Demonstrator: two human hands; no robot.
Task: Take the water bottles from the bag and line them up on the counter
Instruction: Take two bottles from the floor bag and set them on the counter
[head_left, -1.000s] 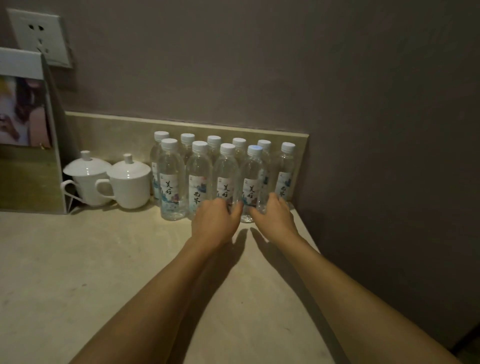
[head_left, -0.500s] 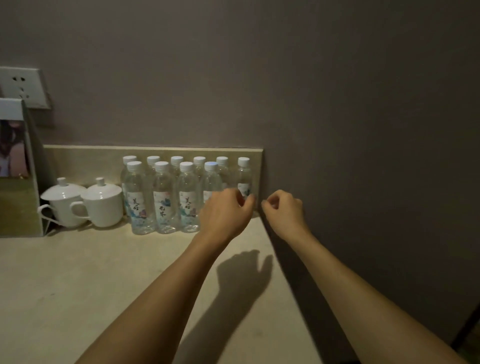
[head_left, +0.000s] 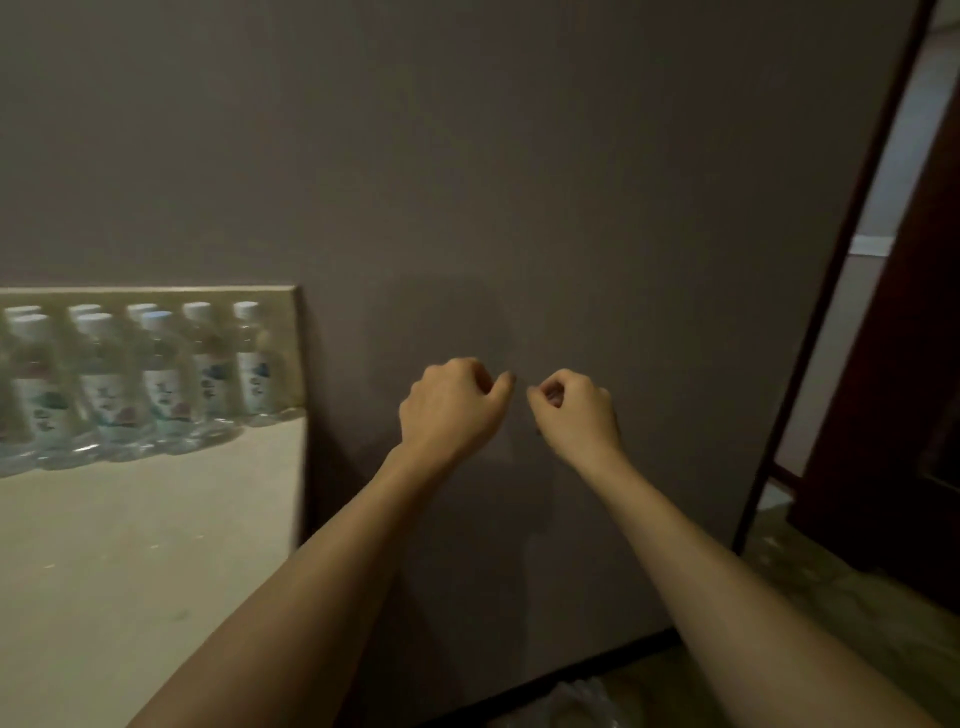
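Hovering side by side, left hand (head_left: 452, 410) and right hand (head_left: 576, 413) curl loosely, empty.

The water bottles (head_left: 156, 374) are smeared by motion blur, so their label print cannot be read, and the left edge cuts the rows off, leaving their full count unknown. The counter (head_left: 156, 545) runs out past the left and bottom edges. At the bottom edge a pale crinkled plastic thing (head_left: 582, 701) is half cut off and too dim to identify. Both forearms leave the frame at the bottom
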